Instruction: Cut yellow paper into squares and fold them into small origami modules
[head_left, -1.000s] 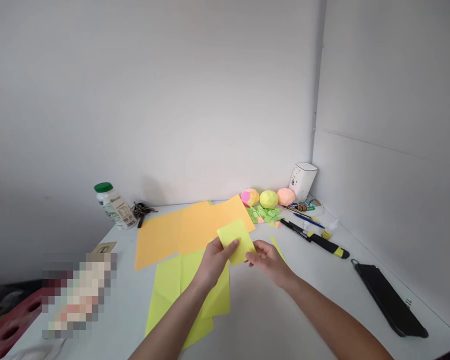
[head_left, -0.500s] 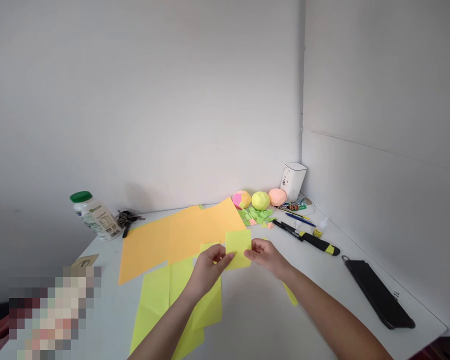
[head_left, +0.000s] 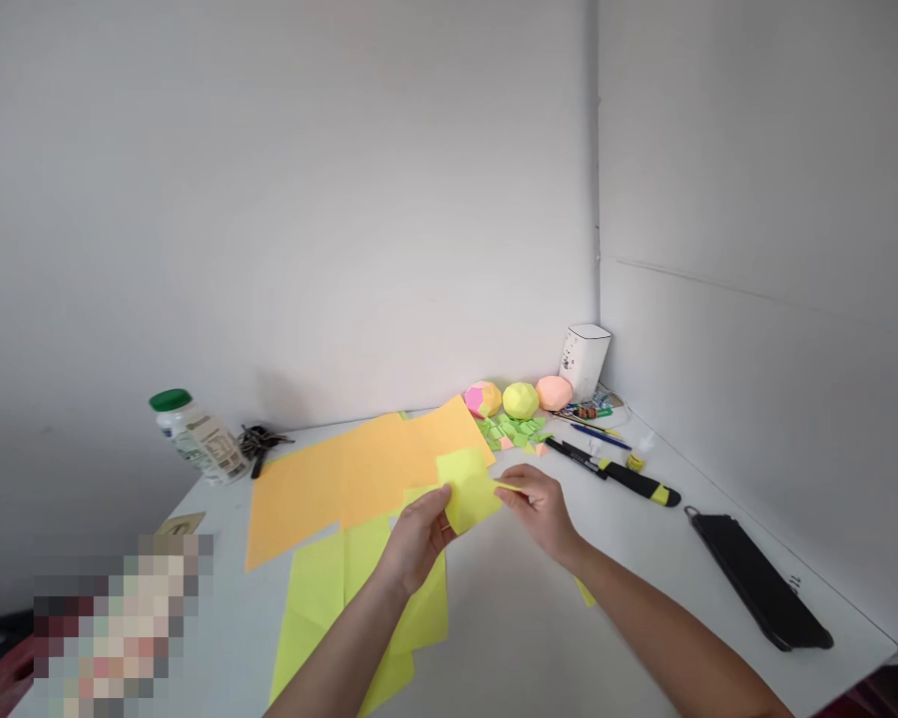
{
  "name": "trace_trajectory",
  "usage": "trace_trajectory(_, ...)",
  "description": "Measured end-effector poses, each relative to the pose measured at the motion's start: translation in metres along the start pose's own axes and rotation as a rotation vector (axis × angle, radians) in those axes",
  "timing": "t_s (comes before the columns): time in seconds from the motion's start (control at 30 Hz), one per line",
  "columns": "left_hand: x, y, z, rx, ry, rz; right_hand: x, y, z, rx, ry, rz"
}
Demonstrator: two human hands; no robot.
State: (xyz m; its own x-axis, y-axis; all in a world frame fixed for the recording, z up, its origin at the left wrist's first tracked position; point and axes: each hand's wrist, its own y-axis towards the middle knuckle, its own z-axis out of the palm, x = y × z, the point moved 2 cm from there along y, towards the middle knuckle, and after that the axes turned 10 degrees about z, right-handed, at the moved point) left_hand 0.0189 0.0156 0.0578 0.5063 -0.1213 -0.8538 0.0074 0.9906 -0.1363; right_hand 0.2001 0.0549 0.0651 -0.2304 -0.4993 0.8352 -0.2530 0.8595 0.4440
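A small square of yellow paper [head_left: 470, 489] is held above the table, tilted, between my two hands. My left hand [head_left: 421, 534] grips its left side, thumb in front and fingers behind. My right hand [head_left: 539, 509] pinches the paper's right edge, where a strip stands out from the rest of the sheet. Below and left of my left hand, larger yellow sheets [head_left: 310, 588] lie overlapping. An orange sheet [head_left: 299, 504] lies behind them.
At the back are several faceted paper balls [head_left: 521, 400], green paper scraps [head_left: 520, 432] and a white holder [head_left: 587, 361]. To the right lie a utility knife [head_left: 640, 483] and a black phone-like slab [head_left: 759, 578]. A green-capped bottle [head_left: 206, 444] and keys [head_left: 258, 444] stand left.
The yellow square has tilted, and its right edge now stands out in my right fingers. My left hand has turned with its thumb higher. The view has shifted slightly.
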Motion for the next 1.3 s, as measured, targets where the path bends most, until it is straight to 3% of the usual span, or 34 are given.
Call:
trace_trajectory(0.03, 0.001, 0.003, -0.003, -0.047, -0.087, -0.016, 0.002, -0.002, 0.001, 0.026, -0.066, -0.151)
trace_trajectory(0.13, 0.0, 0.014, -0.013, -0.188, -0.218, 0.02, -0.001, -0.011, 0.01, 0.295, -0.321, -0.475)
trace_trajectory(0.27, 0.0, 0.02, -0.018, -0.199, -0.211, 0.054, -0.023, -0.024, 0.026, 0.461, -0.57, -0.508)
trace_trajectory(0.37, 0.001, 0.023, -0.022, -0.135, -0.187, 0.056, -0.037, -0.025, 0.031, 0.556, -0.452, -0.342)
trace_trajectory(0.5, -0.001, 0.033, -0.041, -0.133, -0.153, 0.093, -0.053, -0.017, 0.031, 0.573, 0.074, 0.256)
trace_trajectory(0.6, -0.003, 0.04, -0.057, -0.155, -0.116, 0.103, -0.062, -0.015, 0.032, 0.532, 0.222, 0.497)
trace_trajectory(0.77, -0.001, 0.044, -0.061, -0.128, -0.082, 0.045, -0.069, -0.015, 0.034, 0.573, 0.265, 0.644)
trace_trajectory(1.0, 0.003, 0.049, -0.063, -0.12, -0.08, -0.02, -0.066, -0.016, 0.031, 0.561, 0.305, 0.735)
trace_trajectory(1.17, 0.003, 0.052, -0.062, -0.11, -0.056, 0.007, -0.065, -0.016, 0.033, 0.571, 0.329, 0.748)
trace_trajectory(1.3, -0.011, 0.039, -0.054, -0.078, -0.009, 0.111, -0.058, -0.015, 0.03, 0.599, 0.371, 0.714)
